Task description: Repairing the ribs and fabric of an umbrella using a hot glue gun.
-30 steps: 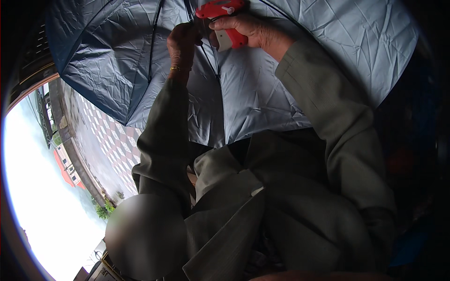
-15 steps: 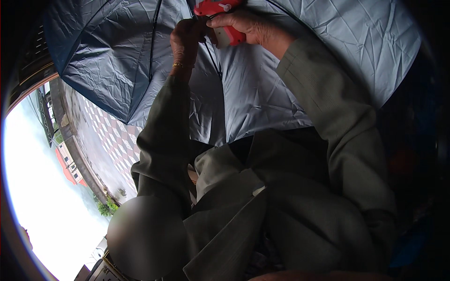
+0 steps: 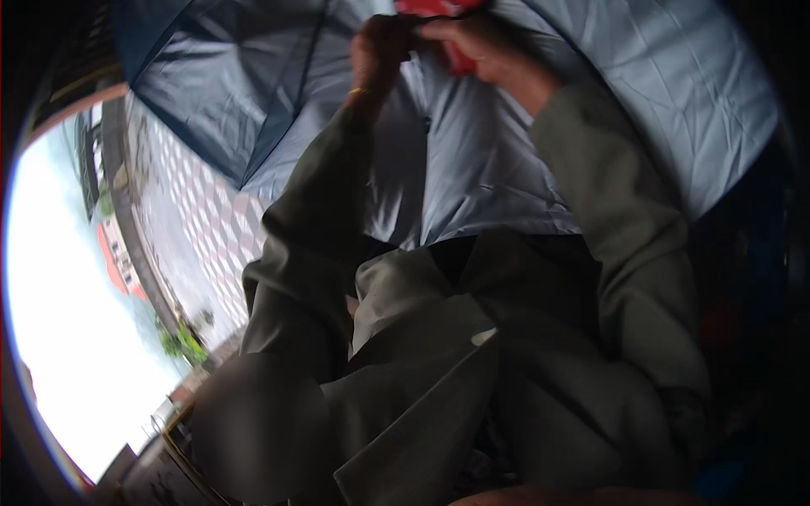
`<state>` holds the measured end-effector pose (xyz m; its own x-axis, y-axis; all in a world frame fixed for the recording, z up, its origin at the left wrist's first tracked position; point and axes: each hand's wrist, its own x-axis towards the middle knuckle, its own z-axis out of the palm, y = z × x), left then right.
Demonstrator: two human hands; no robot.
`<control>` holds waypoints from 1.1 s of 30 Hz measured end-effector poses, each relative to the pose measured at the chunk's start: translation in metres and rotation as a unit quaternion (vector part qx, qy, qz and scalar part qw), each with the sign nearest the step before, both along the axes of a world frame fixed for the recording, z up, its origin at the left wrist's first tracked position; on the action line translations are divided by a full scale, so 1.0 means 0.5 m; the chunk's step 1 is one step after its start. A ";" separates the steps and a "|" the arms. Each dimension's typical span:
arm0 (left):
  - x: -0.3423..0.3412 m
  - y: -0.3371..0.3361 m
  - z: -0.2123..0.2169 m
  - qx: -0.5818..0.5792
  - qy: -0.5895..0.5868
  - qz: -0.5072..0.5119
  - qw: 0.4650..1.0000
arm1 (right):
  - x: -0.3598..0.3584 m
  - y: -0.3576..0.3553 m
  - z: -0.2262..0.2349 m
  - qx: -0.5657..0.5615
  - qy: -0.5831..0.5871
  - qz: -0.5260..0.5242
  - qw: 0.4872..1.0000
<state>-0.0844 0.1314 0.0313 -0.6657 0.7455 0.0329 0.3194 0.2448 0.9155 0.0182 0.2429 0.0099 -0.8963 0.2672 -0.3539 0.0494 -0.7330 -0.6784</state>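
An opened umbrella [image 3: 498,160] with silvery-grey cloth and dark ribs spreads over my lap and beyond it. At the top edge of the view, my right hand [image 3: 498,63] is closed around a red plastic device [image 3: 460,61], partly cut off by the edge and smeared by motion. Its thumb points toward my left hand [image 3: 377,52], whose fingers are pinched together just left of the device, over the middle of the umbrella. What the left fingertips hold is hidden. A thin gold-coloured bracelet [image 3: 360,91] circles the left wrist.
At the left, patterned paving [image 3: 194,202] lies beyond the umbrella's edge, with a low wall, green plants [image 3: 181,341] and a building [image 3: 121,257] farther off. A box-like object [image 3: 160,472] stands at the lower left. The right side is dark.
The view has shifted, so both hands and the umbrella appear farther right and slightly higher. The red device sits farther up, and less of it shows. Both hands keep their closed grips.
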 end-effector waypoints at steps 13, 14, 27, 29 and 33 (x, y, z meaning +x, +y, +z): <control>-0.023 -0.088 -0.014 -0.134 0.210 0.100 0.963 | 0.191 -0.092 0.012 -0.034 -0.078 0.118 0.989; -0.026 -0.107 -0.014 -0.129 0.208 0.106 0.964 | 0.239 -0.109 0.030 -0.055 -0.097 0.153 0.982; -0.116 -0.408 -0.014 -0.308 0.396 0.230 0.834 | 0.341 -0.167 0.116 0.121 -0.067 -0.083 0.987; -0.126 -0.402 -0.011 -0.303 0.391 0.233 0.837 | 0.319 -0.136 0.138 0.167 0.002 -0.175 0.970; -0.142 -0.387 -0.009 -0.304 0.357 0.210 0.858 | 0.320 -0.051 0.208 0.223 0.045 -0.321 0.920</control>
